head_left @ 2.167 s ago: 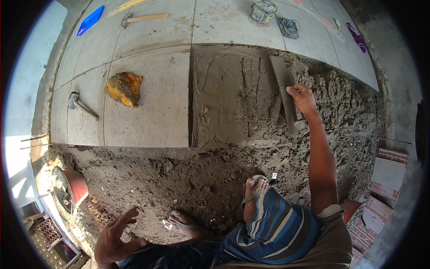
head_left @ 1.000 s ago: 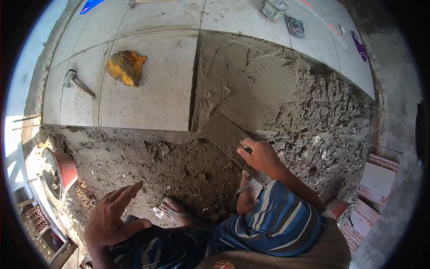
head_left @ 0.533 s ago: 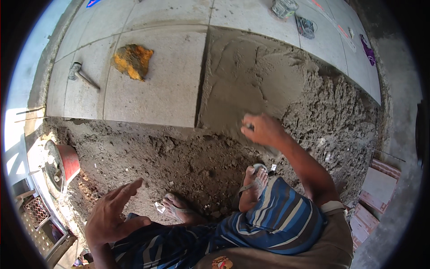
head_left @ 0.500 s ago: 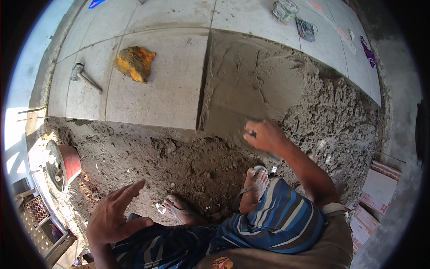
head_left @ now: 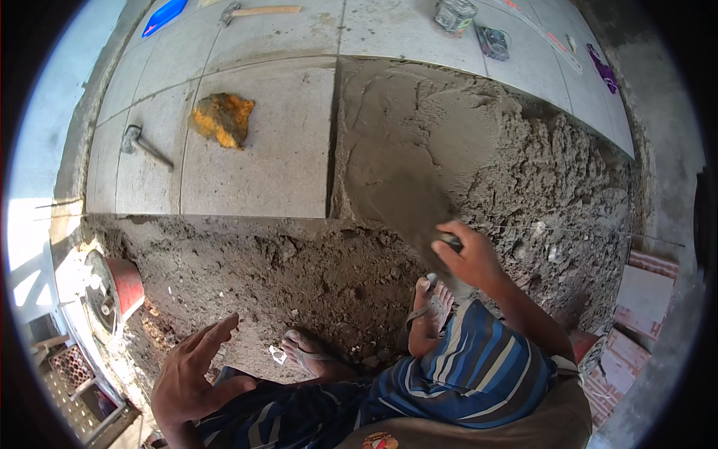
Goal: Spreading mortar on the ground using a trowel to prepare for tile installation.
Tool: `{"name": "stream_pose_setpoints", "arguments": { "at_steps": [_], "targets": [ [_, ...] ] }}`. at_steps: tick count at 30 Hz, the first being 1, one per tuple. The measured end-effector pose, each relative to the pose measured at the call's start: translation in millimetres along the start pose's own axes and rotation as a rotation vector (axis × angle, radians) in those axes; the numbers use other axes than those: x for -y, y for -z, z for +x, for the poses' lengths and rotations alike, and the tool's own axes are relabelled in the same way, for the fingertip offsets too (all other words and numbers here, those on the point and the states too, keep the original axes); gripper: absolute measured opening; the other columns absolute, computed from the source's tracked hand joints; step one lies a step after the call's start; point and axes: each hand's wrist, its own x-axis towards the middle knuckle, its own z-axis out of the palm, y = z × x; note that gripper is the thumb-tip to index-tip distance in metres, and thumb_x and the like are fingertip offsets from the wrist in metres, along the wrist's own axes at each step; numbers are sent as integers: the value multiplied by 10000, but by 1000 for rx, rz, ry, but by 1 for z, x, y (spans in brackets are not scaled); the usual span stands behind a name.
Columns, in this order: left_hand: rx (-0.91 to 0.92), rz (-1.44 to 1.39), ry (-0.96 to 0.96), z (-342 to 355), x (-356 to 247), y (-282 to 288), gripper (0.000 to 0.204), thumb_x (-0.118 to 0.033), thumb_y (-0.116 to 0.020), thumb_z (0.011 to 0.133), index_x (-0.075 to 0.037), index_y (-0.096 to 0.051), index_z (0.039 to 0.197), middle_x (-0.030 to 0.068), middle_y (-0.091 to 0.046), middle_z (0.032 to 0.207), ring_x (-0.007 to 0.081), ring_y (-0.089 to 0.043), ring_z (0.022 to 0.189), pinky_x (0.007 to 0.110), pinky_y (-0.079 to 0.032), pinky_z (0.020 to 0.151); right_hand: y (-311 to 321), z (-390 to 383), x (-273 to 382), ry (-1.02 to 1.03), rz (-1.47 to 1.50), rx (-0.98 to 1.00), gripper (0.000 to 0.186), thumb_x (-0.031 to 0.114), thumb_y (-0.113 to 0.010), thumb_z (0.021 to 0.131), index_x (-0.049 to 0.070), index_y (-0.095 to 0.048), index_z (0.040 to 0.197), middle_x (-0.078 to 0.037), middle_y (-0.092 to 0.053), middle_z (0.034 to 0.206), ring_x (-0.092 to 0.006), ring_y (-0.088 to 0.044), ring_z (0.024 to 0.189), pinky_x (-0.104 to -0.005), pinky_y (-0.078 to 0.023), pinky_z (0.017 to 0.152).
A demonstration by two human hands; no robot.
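Note:
My right hand [head_left: 473, 258] is closed around the handle of a flat, mortar-smeared trowel [head_left: 407, 198]. Its long blade, blurred by motion, lies low over the wet grey mortar bed [head_left: 464, 138], its far end toward the big laid floor tile [head_left: 262, 176]. Whether the blade touches the mortar cannot be made out. Above my left thigh, my left hand [head_left: 191, 378] hangs with fingers stretched and thumb apart, holding nothing. On the laid tiles rest a mortar-caked orange sponge-like lump [head_left: 223, 121] and a mallet [head_left: 146, 147].
A hammer [head_left: 265, 10] and blue tray-like object [head_left: 164, 16] lie farther back. Toward the right are a mortar-coated block [head_left: 455, 16], a long straightedge [head_left: 550, 37] and purple cloth [head_left: 602, 71]. Thin string [head_left: 523, 227] crosses the rough mortar. A red bucket [head_left: 126, 288] stands left; stacked tiles [head_left: 643, 299] right.
My right hand has shifted slightly right and nearer to me, and the trowel blade now shows clearly beyond it. The view has moved a little. My left hand stays much the same.

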Motion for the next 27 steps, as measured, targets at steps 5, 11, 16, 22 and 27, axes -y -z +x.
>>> {"name": "stream_pose_setpoints", "arguments": {
  "at_steps": [5, 11, 16, 22, 27],
  "targets": [
    [38, -54, 23, 0, -9, 0, 913, -378, -894, 765, 78, -490, 1445, 290, -644, 1312, 416, -663, 1186, 463, -537, 992, -87, 26, 40, -262, 1180, 187, 313, 185, -664, 998, 39, -588, 1264, -49, -614, 821, -124, -631, 632, -290, -520, 527],
    [133, -97, 65, 18, -11, 4, 764, -288, -769, 914, 32, -440, 1524, 236, -546, 1490, 341, -555, 1359, 452, -456, 1107, -130, 50, 36, -5, 863, 24, 268, 251, -631, 1019, 35, -631, 1177, -122, -678, 787, -215, -664, 598, -367, -524, 537],
    [163, -86, 53, 28, -7, 8, 803, -306, -783, 898, 23, -424, 1536, 242, -558, 1474, 353, -578, 1331, 447, -498, 1062, -101, 52, -5, 87, 109, -158, 340, 312, -523, 1052, 45, -624, 1236, -215, -721, 803, -346, -711, 681, -483, -563, 634],
    [177, -87, 69, 32, -3, 13, 873, -439, -792, 885, 10, -425, 1539, 230, -555, 1482, 366, -594, 1305, 459, -501, 1054, 6, 0, -56, -617, -242, -28, 522, 341, -532, 1043, 93, -494, 1501, -206, -735, 969, -259, -719, 722, -420, -599, 713],
    [215, -77, 4, 40, 1, 12, 859, -450, -787, 884, 18, -448, 1520, 239, -540, 1494, 383, -590, 1304, 472, -479, 1077, 30, -16, -125, -225, -298, -410, 482, 381, -563, 1040, 40, -609, 1378, -205, -736, 1097, -245, -727, 860, -390, -578, 831]
  ]
}}
